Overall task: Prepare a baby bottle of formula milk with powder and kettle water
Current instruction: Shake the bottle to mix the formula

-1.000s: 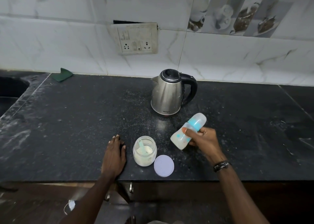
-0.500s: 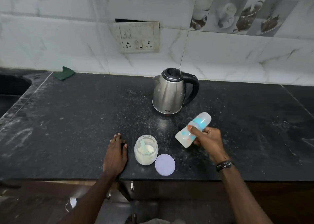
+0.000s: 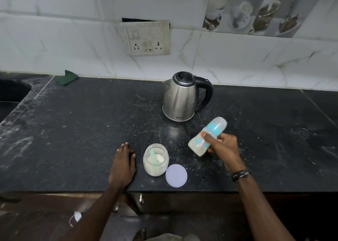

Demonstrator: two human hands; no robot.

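On the dark counter (image 3: 73, 131) the left hand (image 3: 123, 166) lies flat, fingers straight, beside the powder jar (image 3: 155, 159). The right hand (image 3: 222, 145) grips the tilted bottle (image 3: 206, 136) near the kettle (image 3: 182, 98).

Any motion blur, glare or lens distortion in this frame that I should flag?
Head view: the baby bottle and the right hand holding it are slightly motion-smeared; the left hand and powder jar are sharp. A glare spot sits on the counter in front of the kettle. Wide-angle bending curves the counter edges.
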